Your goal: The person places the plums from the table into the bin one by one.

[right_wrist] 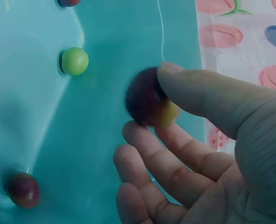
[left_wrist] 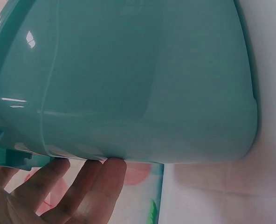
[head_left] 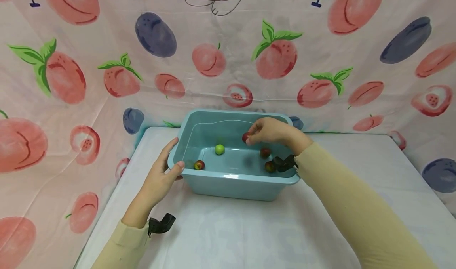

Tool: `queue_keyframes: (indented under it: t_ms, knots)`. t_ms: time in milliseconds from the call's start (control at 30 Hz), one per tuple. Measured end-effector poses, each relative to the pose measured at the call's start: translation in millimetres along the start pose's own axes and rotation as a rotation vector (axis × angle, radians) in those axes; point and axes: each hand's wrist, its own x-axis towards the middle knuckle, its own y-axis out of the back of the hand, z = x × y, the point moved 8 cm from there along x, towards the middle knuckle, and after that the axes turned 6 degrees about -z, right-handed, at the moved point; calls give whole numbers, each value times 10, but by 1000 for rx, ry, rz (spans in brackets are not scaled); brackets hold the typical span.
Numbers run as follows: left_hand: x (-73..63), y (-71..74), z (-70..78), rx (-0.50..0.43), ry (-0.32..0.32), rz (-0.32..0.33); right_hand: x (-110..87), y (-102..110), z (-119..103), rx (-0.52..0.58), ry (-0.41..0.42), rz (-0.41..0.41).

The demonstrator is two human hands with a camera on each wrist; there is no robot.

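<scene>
A light blue-green plastic basin (head_left: 233,184) stands on the white table, holding several small round fruits. My left hand (head_left: 159,178) grips its left end, thumb at the rim; in the left wrist view, fingertips (left_wrist: 112,170) touch its outer wall. Over the basin's right half, my right hand (head_left: 268,132) pinches a small dark-red fruit (right_wrist: 146,99) with a yellow patch between thumb and fingers, above the basin floor. Inside lie a green fruit (head_left: 219,149) near the back left, a red-green fruit (head_left: 199,165) at front left, and two dark-red ones (head_left: 265,153) at the right.
The white table (head_left: 228,229) extends in front of the basin and to its right. Behind hangs a pink cloth (head_left: 210,90) printed with fruit, close to the basin's back rim. Black wrist cameras (head_left: 162,223) are strapped to both wrists.
</scene>
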Motion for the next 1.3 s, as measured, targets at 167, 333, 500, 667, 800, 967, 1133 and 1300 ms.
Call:
queue_keyframes:
  t_ms: [167,333,500,667,800,967,1133,1300]
  knots:
    - [2,-6,29,-6,-16,-5,-54,94,6,54,39,68]
    - [7,-15,34,-13,-18,-11,-198,253,9,112,108,154]
    - [6,0,7,-7,-14,-11,-401,430,62,196,146,252]
    - [2,10,3,-8,-20,-10,-637,573,187,206,166,377]
    - [3,3,13,-17,-20,-14,-837,652,355,205,168,456]
    - [0,5,21,-17,-19,-10,-1037,703,625,194,129,549]
    - [-7,2,22,-18,-17,-8,-1123,646,963,237,84,570]
    - [-5,1,15,-15,-19,-7,-1153,539,1309,289,34,581]
